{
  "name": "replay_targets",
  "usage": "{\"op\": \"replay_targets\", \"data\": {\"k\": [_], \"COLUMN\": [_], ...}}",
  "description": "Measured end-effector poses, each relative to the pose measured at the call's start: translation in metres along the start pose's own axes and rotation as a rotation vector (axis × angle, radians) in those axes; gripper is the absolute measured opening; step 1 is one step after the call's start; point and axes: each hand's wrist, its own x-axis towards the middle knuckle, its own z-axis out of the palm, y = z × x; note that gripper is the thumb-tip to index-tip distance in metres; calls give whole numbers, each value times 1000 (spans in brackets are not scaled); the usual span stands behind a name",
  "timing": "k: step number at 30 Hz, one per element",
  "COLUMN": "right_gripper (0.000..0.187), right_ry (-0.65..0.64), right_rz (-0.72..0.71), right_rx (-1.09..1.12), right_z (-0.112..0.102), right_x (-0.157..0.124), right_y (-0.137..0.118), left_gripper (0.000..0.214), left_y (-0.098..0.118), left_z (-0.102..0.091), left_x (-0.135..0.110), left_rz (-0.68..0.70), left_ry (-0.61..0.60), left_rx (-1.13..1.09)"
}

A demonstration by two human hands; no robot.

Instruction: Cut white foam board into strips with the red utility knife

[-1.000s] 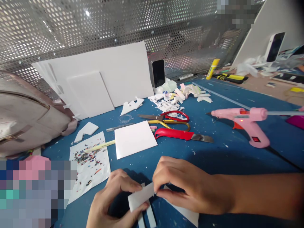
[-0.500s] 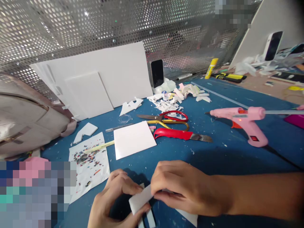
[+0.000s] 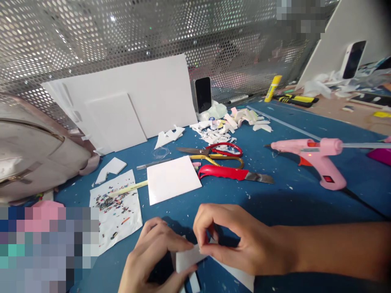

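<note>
Between my two hands is a small white foam-board strip, held low over the blue table. My left hand grips its left end, thumb below and fingers above. The thumb and forefinger of my right hand pinch its right end. Beneath my hands lie another narrow white strip and a white sheet, partly covered by my right hand. Farther forward rests a white rectangular card.
Beyond the card lie scissors and a red-handled knife. A pink glue gun stands at the right. White scraps are heaped near an upright phone. Speckled paper and a bag are at left.
The strip has turned and shifted slightly right in my left hand. My right fingers have lifted and changed from a closed grasp to a fingertip pinch near its right end.
</note>
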Motion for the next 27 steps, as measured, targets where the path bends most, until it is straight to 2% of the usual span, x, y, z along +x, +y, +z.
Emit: {"op": "replay_targets", "data": {"k": [3, 7, 13, 20, 27], "right_gripper": [15, 14, 17, 15, 17], "right_ry": [19, 40, 127, 110, 95], "right_rz": [-90, -204, -219, -307, -297], "right_rx": [-52, -115, -149, -259, -290], "right_z": [2, 6, 8, 9, 11], "right_x": [-1, -2, -4, -5, -6], "right_y": [3, 6, 3, 0, -4], "left_gripper": [24, 23, 22, 19, 20], "left_y": [2, 5, 8, 12, 17], "left_z": [-1, 1, 3, 7, 13], "left_x": [3, 6, 6, 3, 0], "left_rz": [64, 78, 78, 93, 81], "left_ry": [-36, -15, 13, 70, 128], "left_rx": [37, 84, 115, 155, 168]}}
